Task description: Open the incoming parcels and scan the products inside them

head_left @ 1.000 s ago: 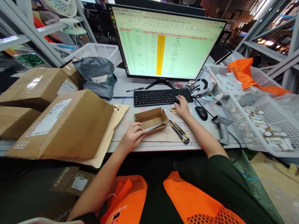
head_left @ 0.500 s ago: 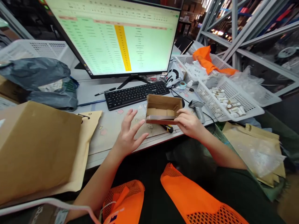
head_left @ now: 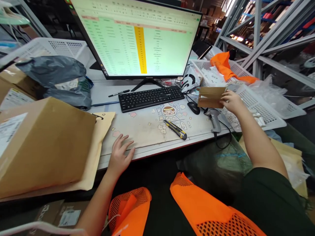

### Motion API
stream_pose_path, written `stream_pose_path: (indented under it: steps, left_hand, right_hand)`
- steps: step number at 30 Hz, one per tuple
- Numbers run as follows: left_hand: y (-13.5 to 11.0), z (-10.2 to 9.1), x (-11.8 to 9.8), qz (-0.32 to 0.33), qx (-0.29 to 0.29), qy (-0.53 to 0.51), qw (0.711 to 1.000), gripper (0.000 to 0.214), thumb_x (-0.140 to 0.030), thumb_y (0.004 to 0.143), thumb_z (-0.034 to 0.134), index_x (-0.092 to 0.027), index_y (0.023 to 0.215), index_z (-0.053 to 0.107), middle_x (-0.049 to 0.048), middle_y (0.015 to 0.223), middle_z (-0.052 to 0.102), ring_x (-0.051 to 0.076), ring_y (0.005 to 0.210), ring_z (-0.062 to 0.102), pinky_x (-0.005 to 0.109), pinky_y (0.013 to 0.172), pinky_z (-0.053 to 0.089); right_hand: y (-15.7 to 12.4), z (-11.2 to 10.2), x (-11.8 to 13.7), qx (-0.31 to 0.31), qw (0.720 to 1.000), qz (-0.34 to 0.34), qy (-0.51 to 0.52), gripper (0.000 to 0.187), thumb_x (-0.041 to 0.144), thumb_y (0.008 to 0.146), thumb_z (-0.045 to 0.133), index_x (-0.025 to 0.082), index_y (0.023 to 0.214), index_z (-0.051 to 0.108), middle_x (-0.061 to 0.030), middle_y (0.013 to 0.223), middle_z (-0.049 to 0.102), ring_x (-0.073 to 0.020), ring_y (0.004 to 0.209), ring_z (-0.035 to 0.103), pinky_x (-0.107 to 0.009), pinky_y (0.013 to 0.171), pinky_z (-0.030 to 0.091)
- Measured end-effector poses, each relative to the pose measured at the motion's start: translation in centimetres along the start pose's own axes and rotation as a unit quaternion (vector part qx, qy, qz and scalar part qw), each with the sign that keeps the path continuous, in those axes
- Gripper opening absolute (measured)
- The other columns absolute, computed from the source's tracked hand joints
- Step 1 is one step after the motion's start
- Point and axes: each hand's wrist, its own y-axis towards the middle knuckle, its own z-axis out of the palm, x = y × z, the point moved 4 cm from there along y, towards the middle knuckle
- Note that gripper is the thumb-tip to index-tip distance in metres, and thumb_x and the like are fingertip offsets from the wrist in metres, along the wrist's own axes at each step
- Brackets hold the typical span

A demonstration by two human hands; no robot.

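Observation:
My right hand (head_left: 231,101) grips a small open cardboard box (head_left: 211,97), tipped on its side in the air over the near white basket (head_left: 256,111) at the right of the desk. My left hand (head_left: 120,154) lies flat on the desk mat (head_left: 145,127) near the front edge, fingers spread, holding nothing. A yellow and black utility knife (head_left: 176,128) lies on the mat between the two hands. A grey barcode scanner (head_left: 214,118) sits just below the held box.
A black keyboard (head_left: 151,97) and a monitor (head_left: 140,37) showing a green spreadsheet stand at the back, with a mouse (head_left: 193,107) beside them. Large cardboard boxes (head_left: 41,144) and a grey poly bag (head_left: 59,82) fill the left. An orange cloth (head_left: 225,65) lies on the far basket.
My right hand has carried the small box from the middle of the desk up and to the right, over the basket. My left hand let go and dropped flat onto the mat.

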Motion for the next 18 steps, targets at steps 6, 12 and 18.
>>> stream_pose_path:
  steps: [6, 12, 18]
  left_hand:
    - [0.4, 0.3, -1.3, 0.023, -0.017, 0.045, 0.999, 0.016, -0.019, 0.098, 0.070, -0.016, 0.113, 0.071, 0.0176, 0.130, 0.069, 0.041, 0.138, 0.060, 0.059, 0.109, 0.058]
    - [0.2, 0.2, -1.6, 0.027, -0.021, 0.069, 0.997, 0.011, -0.016, 0.096, 0.071, -0.015, 0.106, 0.071, 0.0166, 0.119, 0.072, 0.040, 0.127, 0.066, 0.057, 0.103, 0.060]
    - [0.2, 0.2, -1.7, 0.024, -0.027, 0.086, 0.996, 0.006, -0.016, 0.097, 0.069, -0.015, 0.103, 0.071, 0.0149, 0.112, 0.073, 0.037, 0.120, 0.069, 0.054, 0.099, 0.061]
  right_hand:
    - [1.0, 1.9, -1.0, 0.051, 0.992, 0.059, -0.094, 0.031, 0.014, 0.088, 0.059, 0.011, 0.105, 0.084, -0.0189, 0.134, 0.072, -0.0307, 0.126, 0.065, -0.044, 0.115, 0.050]
    - [1.3, 3.1, -0.7, 0.178, 0.947, 0.176, -0.200, 0.042, 0.019, 0.087, 0.061, 0.009, 0.123, 0.080, -0.0261, 0.120, 0.075, -0.0344, 0.111, 0.067, -0.045, 0.097, 0.049]
    - [2.7, 4.1, 1.9, 0.184, 0.949, 0.138, -0.215, 0.052, 0.045, 0.093, 0.067, 0.001, 0.119, 0.075, -0.0302, 0.100, 0.073, -0.0385, 0.111, 0.060, -0.057, 0.101, 0.037]
